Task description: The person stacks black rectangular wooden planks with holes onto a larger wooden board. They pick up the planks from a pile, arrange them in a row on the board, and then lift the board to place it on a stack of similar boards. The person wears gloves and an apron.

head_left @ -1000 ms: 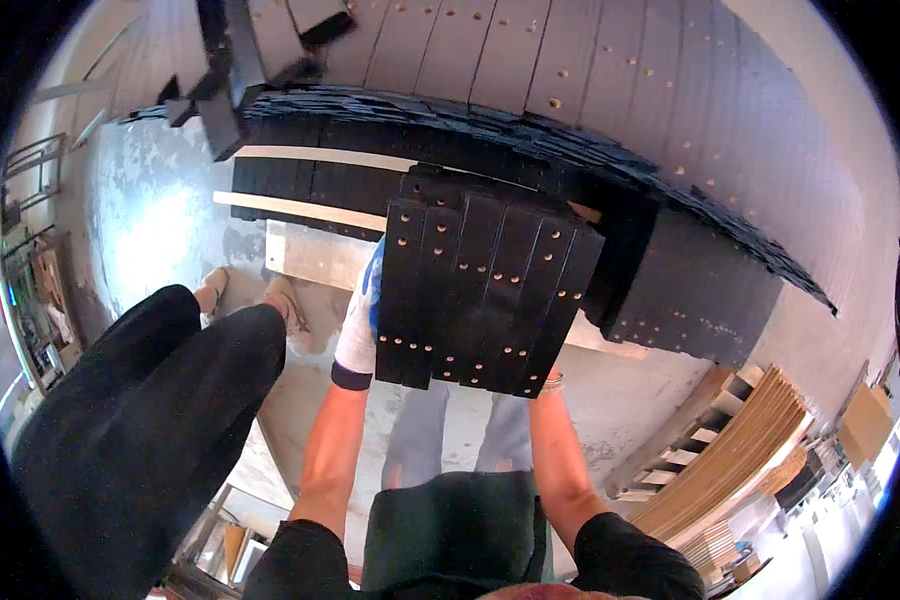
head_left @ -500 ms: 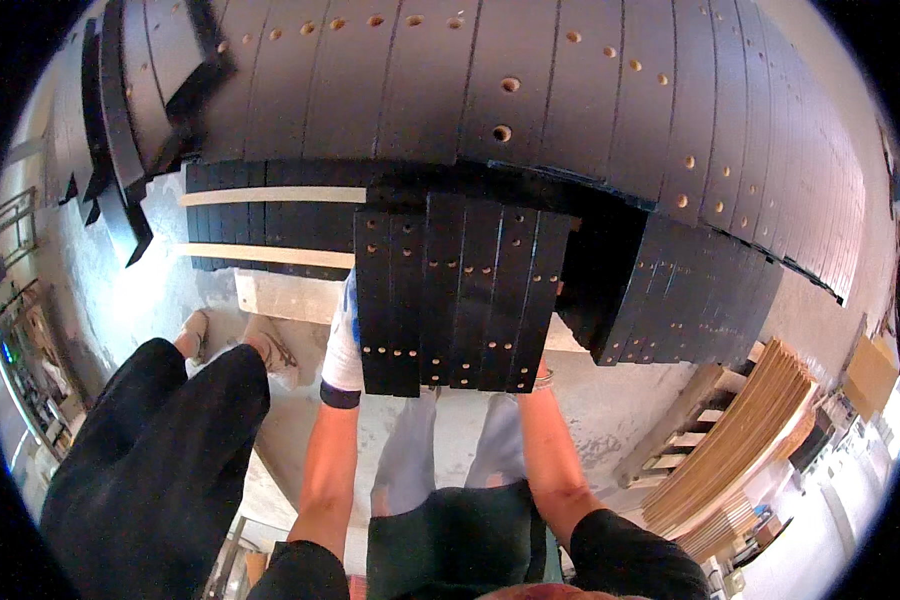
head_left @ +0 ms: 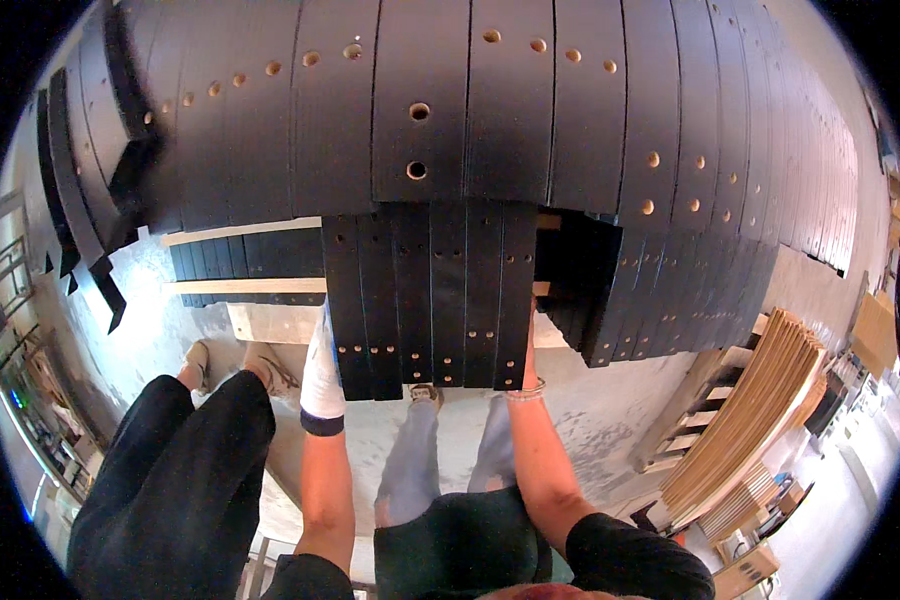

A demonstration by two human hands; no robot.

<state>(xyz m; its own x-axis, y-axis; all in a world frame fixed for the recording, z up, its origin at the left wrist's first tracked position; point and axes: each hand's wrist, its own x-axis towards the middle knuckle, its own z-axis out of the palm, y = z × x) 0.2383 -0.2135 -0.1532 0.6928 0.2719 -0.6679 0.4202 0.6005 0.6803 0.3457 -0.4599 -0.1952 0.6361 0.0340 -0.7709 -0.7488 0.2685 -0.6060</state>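
Between my two hands is a row of several narrow black boards [head_left: 417, 300] with small drilled holes, pressed side by side. My left hand [head_left: 323, 365], in a white glove with a dark cuff, grips the left edge of the row. On the opposite edge is my right hand [head_left: 531, 350], bare, with a bracelet at the wrist; most of its fingers are hidden behind the boards. The far end of the row meets the near edge of a broad layer of larger black boards [head_left: 510, 130], also drilled with holes.
Pale wooden strips [head_left: 250, 286] lie across black boards to the left. A stack of drilled black boards [head_left: 685, 290] sits to the right. Another person's dark-trousered legs [head_left: 170, 460] are close on my left. Brown sheets [head_left: 740, 420] lean at the right by a pallet.
The held row has moved away from me, its far end now up against the larger boards. My view has shifted slightly right. Both hands keep their hold.
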